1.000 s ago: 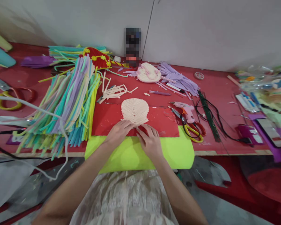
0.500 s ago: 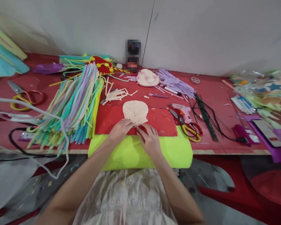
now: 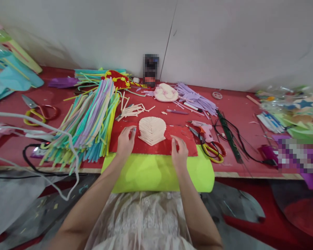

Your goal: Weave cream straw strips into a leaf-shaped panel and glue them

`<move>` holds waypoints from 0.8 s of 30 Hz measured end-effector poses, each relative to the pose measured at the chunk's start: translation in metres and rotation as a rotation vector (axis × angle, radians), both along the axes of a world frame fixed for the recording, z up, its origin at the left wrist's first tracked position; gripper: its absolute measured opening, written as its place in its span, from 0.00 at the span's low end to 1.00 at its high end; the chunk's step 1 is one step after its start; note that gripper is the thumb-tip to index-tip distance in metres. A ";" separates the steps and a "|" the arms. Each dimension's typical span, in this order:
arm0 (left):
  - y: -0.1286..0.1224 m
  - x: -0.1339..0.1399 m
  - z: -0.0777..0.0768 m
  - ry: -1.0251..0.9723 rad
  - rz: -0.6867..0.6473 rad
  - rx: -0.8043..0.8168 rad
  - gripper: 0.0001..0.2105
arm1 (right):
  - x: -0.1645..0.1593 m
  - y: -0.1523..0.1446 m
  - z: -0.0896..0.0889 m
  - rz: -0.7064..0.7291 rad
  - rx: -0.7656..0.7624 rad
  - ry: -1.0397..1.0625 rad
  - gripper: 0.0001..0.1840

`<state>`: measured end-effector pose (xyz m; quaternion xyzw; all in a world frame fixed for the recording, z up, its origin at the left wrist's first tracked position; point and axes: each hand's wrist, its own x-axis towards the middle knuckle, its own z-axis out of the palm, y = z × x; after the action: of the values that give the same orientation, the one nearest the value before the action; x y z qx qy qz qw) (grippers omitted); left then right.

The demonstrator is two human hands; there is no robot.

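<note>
A cream leaf-shaped piece made of short chenille stems in a V pattern lies flat on a red sheet. My left hand rests at the sheet's left side, fingers bent and apart, near the piece without touching it. To the right of the piece, my right hand hovers over or touches the red sheet; its fingers are apart and hold nothing. Beneath the sheet lies a bright yellow-green mat that hangs over the table edge. Loose cream stems lie behind the red sheet.
A large bundle of coloured chenille stems sits at left, beside scissors. At right are a glue gun, more scissors and a black cable. Purple stems and a round white-pink piece lie behind.
My hands have moved apart from the lower tip of the leaf-shaped piece, one to each side. The piece stays on the red sheet. The camera view has shifted slightly.
</note>
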<state>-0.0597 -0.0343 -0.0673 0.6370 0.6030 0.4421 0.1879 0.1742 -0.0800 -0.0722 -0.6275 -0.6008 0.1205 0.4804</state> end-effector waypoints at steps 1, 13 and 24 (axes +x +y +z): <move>0.004 0.001 0.000 -0.007 -0.003 -0.039 0.13 | 0.002 0.007 0.000 -0.013 -0.032 -0.013 0.18; 0.034 0.025 -0.001 -0.216 -0.059 -0.119 0.14 | 0.005 0.035 -0.009 0.094 -0.091 -0.047 0.21; 0.041 0.019 -0.011 -0.877 -0.070 -0.256 0.31 | 0.006 0.035 -0.003 0.222 -0.120 0.110 0.21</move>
<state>-0.0411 0.0065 -0.0779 0.3812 0.4943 0.5853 0.5175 0.1803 -0.0453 -0.0752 -0.5773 -0.6309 0.2427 0.4580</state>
